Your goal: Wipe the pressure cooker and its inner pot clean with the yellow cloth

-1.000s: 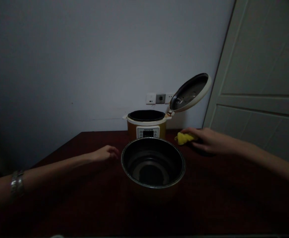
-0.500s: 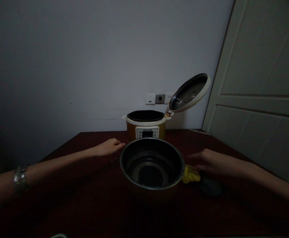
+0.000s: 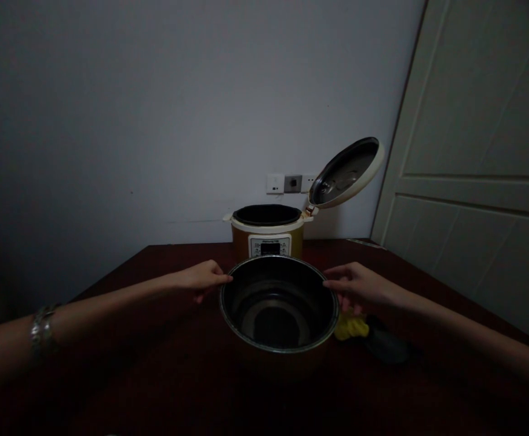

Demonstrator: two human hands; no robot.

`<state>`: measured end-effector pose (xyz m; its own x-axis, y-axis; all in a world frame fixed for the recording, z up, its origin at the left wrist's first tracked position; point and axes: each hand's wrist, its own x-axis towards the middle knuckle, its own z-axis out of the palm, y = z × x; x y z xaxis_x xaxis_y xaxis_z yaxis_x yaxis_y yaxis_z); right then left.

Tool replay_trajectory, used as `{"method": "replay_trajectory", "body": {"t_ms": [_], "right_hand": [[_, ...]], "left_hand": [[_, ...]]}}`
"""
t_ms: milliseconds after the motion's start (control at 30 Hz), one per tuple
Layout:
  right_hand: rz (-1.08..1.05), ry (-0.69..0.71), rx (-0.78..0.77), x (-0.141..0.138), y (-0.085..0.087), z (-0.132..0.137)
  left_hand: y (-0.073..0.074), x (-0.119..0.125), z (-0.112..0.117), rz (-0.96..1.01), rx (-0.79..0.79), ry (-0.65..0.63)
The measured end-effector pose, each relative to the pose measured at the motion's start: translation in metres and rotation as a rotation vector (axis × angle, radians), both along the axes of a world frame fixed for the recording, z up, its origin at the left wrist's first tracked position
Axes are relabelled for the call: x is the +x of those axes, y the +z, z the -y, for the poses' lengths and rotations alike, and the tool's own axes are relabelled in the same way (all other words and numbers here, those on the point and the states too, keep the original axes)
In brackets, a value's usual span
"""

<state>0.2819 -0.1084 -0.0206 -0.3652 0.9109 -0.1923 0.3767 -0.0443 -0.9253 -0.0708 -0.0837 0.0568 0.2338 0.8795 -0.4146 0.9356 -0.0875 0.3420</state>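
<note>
Surface (image 3: 177,253) is carrying a rice cooker (image 3: 267,239) at 12 o'clock (lid (image 3: 346,172) standing open), inner pot (image 3: 277,303) sitting in front of it. Left hand (image 3: 200,280) at 9 and right hand (image 3: 359,287) at 3 are touching its rim, fingers loosely together, grip unclear; yellow cloth (image 3: 350,327) is lying at 4.

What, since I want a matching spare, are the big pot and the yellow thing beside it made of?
The inner pot looks like metal with a dark, glossy coating inside, shown by its sheen and bright rim. The yellow thing looks like soft matte cloth, or perhaps sponge, from its crumpled shape.
</note>
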Motion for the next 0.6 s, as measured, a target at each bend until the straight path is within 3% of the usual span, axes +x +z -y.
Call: {"method": "replay_trajectory", "body": {"t_ms": [200, 433, 600], "right_hand": [[-0.112, -0.028, -0.059, -0.003, -0.007, 0.0], [-0.197, -0.08, -0.09, -0.005, -0.013, 0.001], [-0.207, -0.078, -0.091, -0.005, 0.002, 0.013]], "left_hand": [[-0.013, -0.004, -0.004, 0.107, -0.068, 0.04], [-0.026, -0.004, 0.003, 0.279, -0.003, 0.084], [-0.014, -0.001, 0.019, 0.304, 0.025, 0.136]]}}
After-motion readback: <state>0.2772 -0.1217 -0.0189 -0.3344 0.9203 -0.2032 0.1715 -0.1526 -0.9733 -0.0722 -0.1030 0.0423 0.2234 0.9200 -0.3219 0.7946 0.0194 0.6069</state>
